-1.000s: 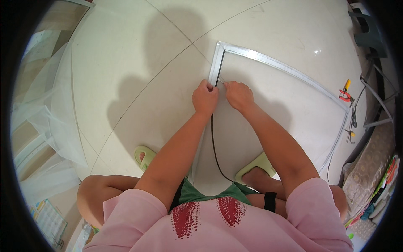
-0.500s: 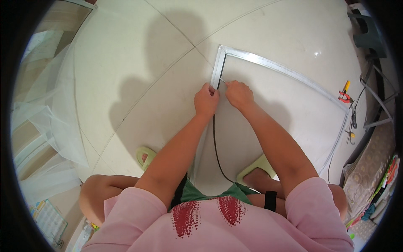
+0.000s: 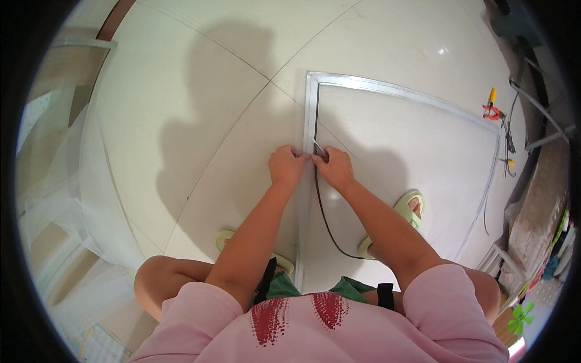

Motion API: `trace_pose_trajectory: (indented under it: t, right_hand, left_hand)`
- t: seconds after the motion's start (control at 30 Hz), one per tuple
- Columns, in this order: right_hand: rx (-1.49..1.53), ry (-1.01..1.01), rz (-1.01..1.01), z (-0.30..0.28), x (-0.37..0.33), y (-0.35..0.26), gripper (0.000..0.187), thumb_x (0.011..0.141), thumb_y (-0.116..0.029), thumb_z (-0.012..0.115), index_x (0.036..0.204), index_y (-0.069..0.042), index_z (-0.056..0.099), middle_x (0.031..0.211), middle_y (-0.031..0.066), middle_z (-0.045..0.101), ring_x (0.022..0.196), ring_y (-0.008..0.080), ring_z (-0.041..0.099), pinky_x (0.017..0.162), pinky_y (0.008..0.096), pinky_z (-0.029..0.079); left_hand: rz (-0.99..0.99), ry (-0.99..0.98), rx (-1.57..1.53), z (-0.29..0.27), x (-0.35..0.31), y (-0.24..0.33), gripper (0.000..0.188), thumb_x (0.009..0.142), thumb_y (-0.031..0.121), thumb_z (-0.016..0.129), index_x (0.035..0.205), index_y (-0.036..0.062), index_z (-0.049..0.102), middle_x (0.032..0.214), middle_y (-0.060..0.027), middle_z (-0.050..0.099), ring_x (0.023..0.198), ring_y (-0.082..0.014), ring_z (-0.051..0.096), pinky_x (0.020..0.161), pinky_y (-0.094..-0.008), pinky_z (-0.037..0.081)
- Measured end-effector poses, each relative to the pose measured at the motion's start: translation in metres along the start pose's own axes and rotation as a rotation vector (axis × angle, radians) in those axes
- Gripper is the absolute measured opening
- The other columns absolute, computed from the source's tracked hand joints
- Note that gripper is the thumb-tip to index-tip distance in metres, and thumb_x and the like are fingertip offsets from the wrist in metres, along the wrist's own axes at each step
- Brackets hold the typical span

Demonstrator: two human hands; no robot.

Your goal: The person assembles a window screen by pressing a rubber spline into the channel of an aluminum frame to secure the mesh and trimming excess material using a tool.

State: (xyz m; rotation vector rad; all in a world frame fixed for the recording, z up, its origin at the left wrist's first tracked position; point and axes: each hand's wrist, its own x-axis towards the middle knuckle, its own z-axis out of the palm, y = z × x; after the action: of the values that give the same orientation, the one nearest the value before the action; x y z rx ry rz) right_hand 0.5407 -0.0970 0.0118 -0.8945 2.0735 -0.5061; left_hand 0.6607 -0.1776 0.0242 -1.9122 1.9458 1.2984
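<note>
A silver metal frame point(image 3: 387, 89) with mitred corners lies on the floor in front of me. A black rubber cord point(image 3: 327, 225) runs along the inner edge of its left side and hangs loose in a curve toward my right foot. My left hand point(image 3: 284, 167) is closed on the frame's left side, thumb toward the cord. Just right of it, my right hand point(image 3: 336, 167) grips a slim metal tool point(image 3: 317, 145), like a screwdriver shaft, whose tip meets the cord's line; its handle is hidden in my fingers. The two hands almost touch.
Red-and-yellow pliers point(image 3: 492, 112) and a yellow-handled tool point(image 3: 510, 163) lie by the frame's right corner, near dark cable. Metal legs point(image 3: 548, 115) and a patterned cover point(image 3: 532, 218) stand beyond. Sheer curtain point(image 3: 106, 199) hangs at left. My right sandal point(image 3: 413, 206) is inside the frame.
Both hands have slid nearer to me along the frame's left side, and the right hand has come closer to the left. The view has shifted slightly, showing more of my right foot.
</note>
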Motion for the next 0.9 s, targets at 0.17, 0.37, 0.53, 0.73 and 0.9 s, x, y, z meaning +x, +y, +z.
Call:
trace_pose_trajectory:
  t: [0.17,0.37,0.53,0.73,0.9]
  right_hand:
    - [0.009,0.071,0.138,0.006,-0.032,-0.009,0.029,0.077,-0.028,0.070,0.080,-0.001,0.062,0.074,0.0171,0.065,0.072,0.0356,0.064,0.066,0.0435,0.050]
    - [-0.075,0.129,0.362,0.037,-0.079,-0.043,0.030,0.075,-0.024,0.072,0.095,-0.003,0.063,0.089,0.0180,0.066,0.089,0.0363,0.064,0.077,0.0440,0.050]
    - [-0.011,0.220,0.418,0.050,-0.086,-0.045,0.035,0.072,-0.018,0.070,0.102,-0.001,0.063,0.097,0.0197,0.065,0.094,0.0371,0.063,0.083,0.0440,0.050]
    - [0.025,0.261,0.646,0.053,-0.116,-0.040,0.039,0.074,-0.011,0.060,0.112,-0.003,0.061,0.112,0.0210,0.060,0.103,0.0365,0.061,0.090,0.0433,0.049]
    - [0.086,0.147,0.723,0.051,-0.150,-0.021,0.038,0.075,-0.012,0.059,0.112,-0.004,0.061,0.119,0.0203,0.059,0.105,0.0368,0.061,0.091,0.0436,0.048]
  left_hand:
    - [0.125,-0.066,0.137,-0.005,0.008,0.000,0.034,0.067,0.034,0.078,0.074,0.0024,0.068,0.075,-0.0166,0.068,0.073,-0.0336,0.065,0.069,-0.0420,0.051]
    - [0.123,-0.090,0.001,0.004,0.013,-0.019,0.028,0.069,0.030,0.076,0.076,0.0035,0.070,0.076,-0.0156,0.069,0.074,-0.0319,0.067,0.070,-0.0409,0.052]
    - [0.069,0.015,-0.116,0.015,-0.005,-0.031,0.029,0.071,0.030,0.075,0.081,0.0036,0.070,0.079,-0.0130,0.070,0.075,-0.0302,0.068,0.071,-0.0404,0.053]
    - [-0.137,0.089,-0.163,0.040,-0.041,-0.057,0.032,0.070,0.027,0.078,0.085,0.0014,0.066,0.083,-0.0152,0.069,0.078,-0.0321,0.067,0.073,-0.0405,0.052]
    - [-0.201,-0.053,-0.162,0.053,-0.060,-0.069,0.031,0.068,0.024,0.080,0.084,0.0016,0.066,0.084,-0.0147,0.069,0.078,-0.0315,0.067,0.075,-0.0395,0.052]
